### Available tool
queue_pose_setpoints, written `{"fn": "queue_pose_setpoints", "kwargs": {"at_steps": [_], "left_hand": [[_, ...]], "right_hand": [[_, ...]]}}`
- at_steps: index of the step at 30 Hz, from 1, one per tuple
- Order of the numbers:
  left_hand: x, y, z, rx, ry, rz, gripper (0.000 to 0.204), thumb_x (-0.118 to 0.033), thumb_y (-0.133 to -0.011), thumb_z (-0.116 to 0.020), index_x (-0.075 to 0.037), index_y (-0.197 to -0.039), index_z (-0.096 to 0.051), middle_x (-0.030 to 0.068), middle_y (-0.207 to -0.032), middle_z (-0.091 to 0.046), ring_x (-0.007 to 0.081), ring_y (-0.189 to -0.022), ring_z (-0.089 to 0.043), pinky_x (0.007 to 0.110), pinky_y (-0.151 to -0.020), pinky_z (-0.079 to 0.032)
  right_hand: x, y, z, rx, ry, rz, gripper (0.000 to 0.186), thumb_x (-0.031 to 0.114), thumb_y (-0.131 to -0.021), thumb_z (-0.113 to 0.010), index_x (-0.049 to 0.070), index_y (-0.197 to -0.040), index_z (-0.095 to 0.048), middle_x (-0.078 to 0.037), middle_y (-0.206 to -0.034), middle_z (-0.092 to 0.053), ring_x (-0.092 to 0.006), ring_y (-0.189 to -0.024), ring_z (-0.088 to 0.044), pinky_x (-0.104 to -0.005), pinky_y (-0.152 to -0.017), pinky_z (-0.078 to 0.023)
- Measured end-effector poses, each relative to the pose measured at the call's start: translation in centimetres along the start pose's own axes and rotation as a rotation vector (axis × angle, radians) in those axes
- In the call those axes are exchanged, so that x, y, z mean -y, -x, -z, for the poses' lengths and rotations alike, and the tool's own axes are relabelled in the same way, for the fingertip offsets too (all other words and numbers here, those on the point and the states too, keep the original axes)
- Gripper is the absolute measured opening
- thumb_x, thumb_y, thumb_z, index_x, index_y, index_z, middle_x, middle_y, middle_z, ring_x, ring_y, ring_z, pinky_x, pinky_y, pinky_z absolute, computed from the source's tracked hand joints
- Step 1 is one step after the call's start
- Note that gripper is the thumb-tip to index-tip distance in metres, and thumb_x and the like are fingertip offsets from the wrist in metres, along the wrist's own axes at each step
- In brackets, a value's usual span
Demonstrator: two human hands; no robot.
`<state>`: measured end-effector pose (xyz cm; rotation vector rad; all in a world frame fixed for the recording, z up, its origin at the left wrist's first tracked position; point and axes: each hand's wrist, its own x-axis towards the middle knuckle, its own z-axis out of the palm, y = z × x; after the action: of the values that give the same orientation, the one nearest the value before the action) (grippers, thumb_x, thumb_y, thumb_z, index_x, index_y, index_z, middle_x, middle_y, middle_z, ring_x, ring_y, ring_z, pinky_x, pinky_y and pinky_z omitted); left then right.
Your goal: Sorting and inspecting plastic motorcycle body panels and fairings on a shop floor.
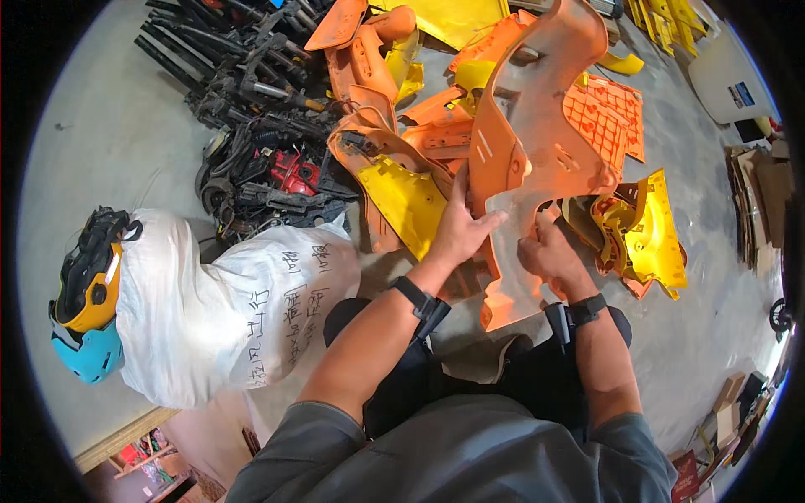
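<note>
Hands gripped a big orange panel (pixel 537 126), a curved, scuffed plastic shell with slots and holes, held upright over the lap above the floor (pixel 101 142). Left hand (pixel 459 226) lay flat, fingers spread on its lower edge; right hand (pixel 549 251) curled around the bottom rim. Yellow panel (pixel 407 197) lay just beside it, white sack (pixel 210 302) and helmets (pixel 88 298) further left.
</note>
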<state>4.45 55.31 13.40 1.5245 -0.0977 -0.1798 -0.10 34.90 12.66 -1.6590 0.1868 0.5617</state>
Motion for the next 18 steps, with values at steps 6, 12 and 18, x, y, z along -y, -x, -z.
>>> {"fn": "queue_pose_setpoints", "kwargs": {"at_steps": [6,12,18], "left_hand": [[1.6,-4.1,9.0,-0.283,-0.723,0.255,0.048,-0.011,-0.081,-0.069,0.001,-0.125,-0.053,0.0172,-0.117,-0.061,0.0341,-0.103,-0.061,0.039,-0.091,-0.048],[3.5,-5.9,14.2,-0.136,-1.19,0.122,0.063,-0.009,-0.076,-0.071,-0.004,-0.134,-0.047,0.0186,-0.145,-0.038,0.0361,-0.13,-0.042,0.041,-0.103,-0.04],[2.8,-5.8,14.1,0.029,-1.347,0.133,0.059,-0.002,-0.078,-0.065,-0.008,-0.134,-0.048,0.0151,-0.141,-0.042,0.0363,-0.126,-0.045,0.042,-0.098,-0.043]], "right_hand": [[0.6,-0.6,3.1,-0.239,0.294,0.01,0.024,0.006,-0.085,-0.053,0.0,-0.108,-0.051,-0.021,-0.089,-0.061,-0.0337,-0.084,-0.06,-0.0375,-0.079,-0.047],[0.9,-0.4,2.7,-0.225,0.364,0.043,0.027,0.006,-0.084,-0.054,-0.003,-0.11,-0.05,-0.022,-0.097,-0.061,-0.0323,-0.093,-0.059,-0.0372,-0.086,-0.045],[1.2,-0.6,2.2,-0.225,0.506,0.132,0.032,0.005,-0.084,-0.055,-0.003,-0.115,-0.049,-0.026,-0.103,-0.061,-0.0379,-0.098,-0.059,-0.0388,-0.087,-0.045]]}}
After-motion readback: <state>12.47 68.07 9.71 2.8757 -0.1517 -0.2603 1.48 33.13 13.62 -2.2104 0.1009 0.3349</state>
